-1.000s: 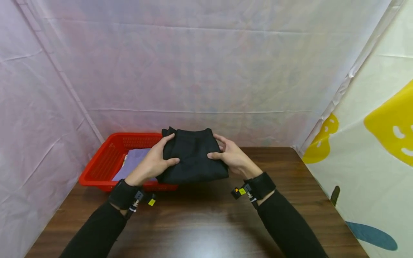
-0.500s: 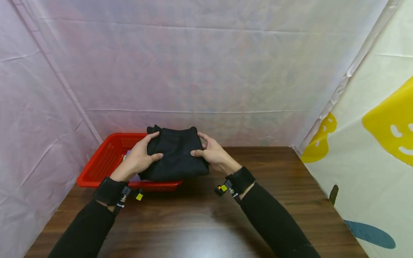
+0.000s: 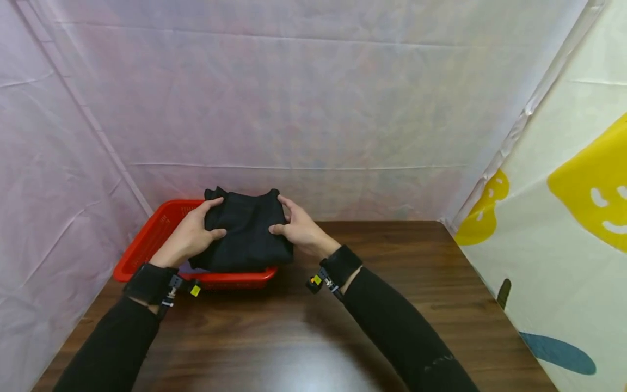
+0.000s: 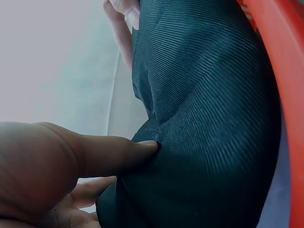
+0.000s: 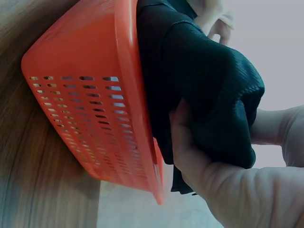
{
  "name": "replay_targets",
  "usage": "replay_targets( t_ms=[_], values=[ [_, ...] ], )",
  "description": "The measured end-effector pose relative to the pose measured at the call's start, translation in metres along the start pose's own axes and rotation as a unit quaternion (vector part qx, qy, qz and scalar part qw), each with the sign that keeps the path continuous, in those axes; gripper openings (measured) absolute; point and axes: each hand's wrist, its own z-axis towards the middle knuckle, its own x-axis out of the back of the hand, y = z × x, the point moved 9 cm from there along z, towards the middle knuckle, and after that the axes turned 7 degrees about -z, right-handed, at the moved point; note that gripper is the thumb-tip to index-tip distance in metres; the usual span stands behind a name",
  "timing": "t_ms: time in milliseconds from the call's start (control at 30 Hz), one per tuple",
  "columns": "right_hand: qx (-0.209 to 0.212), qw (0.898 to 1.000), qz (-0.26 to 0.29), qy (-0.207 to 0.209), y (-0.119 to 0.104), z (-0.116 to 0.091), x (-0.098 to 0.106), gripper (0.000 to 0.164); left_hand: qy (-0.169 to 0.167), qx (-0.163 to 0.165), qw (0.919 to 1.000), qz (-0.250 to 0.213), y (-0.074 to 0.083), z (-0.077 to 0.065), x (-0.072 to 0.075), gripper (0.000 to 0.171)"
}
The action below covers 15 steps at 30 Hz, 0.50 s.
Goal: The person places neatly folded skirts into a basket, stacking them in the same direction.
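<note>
A folded black cloth [image 3: 247,231], finely ribbed in the left wrist view, is held level over the right part of a red plastic basket [image 3: 235,280]. My left hand [image 3: 188,234] grips its left side, thumb on top and the other fingers partly hidden at the edge. On the opposite side my right hand [image 3: 301,231] pinches the cloth, its thumb lying on the upper face. In the right wrist view the cloth [image 5: 204,80] is at the basket's rim [image 5: 128,71]. Under the cloth, only a sliver of a purple cloth [image 3: 187,268] shows inside the basket.
The basket stands at the back left of a brown wooden table [image 3: 392,288]. Pale fabric walls [image 3: 303,109] rise behind and to the left. A cream sheet with yellow printed shapes [image 3: 597,190] borders the right side.
Both hands have carried the black cloth leftward, from beside the basket's right end to over the basket. It now covers most of the purple cloth that was visible earlier.
</note>
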Motion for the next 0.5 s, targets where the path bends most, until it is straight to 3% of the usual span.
replay_targets(
  t_ms=[233, 500],
  values=[
    [0.028, 0.998, -0.061, 0.004, -0.002, 0.014, -0.019, 0.098, 0.010, 0.011, 0.9999, 0.002, -0.017, 0.002, 0.013, 0.091],
    [0.030, 0.992, -0.122, 0.029, -0.003, 0.021, -0.032, 0.094, 0.008, 0.021, 0.9998, -0.001, -0.035, 0.002, 0.020, 0.090]
  ],
)
